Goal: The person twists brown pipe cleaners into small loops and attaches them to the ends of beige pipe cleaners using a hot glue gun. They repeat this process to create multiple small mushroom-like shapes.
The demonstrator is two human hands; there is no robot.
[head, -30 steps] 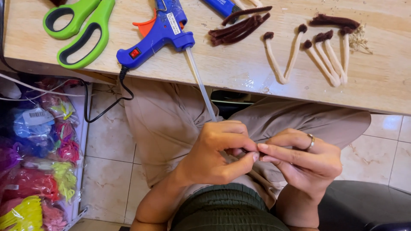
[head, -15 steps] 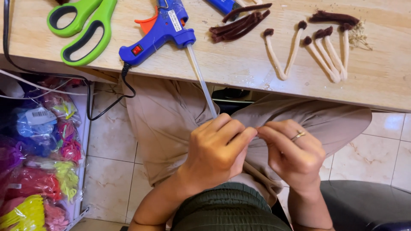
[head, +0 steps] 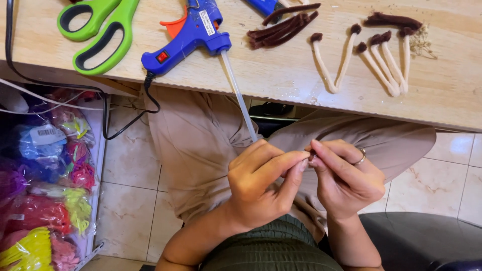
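From the head camera, looking straight down: the left hand and the right hand meet over the lap, fingertips pressed together, and both sets of fingers are pinched shut on one small dark piece between them — it's mostly hidden, too little showing to name it. One ring sits on the right hand. Just above the left hand, one clear glue stick runs down off the tabletop from the back of one blue glue gun, its black cord looping down below the edge. On the tabletop's left, one pair of green scissors. To the right of the gun, a bundle of dark brown pipe cleaners, too tightly packed to count. Further right, five cream stems with brown tips lie in a loose fan, touching at their lower ends, and one more brown piece rests beyond them. Down on the left, bagged bright craft material fills a bin.
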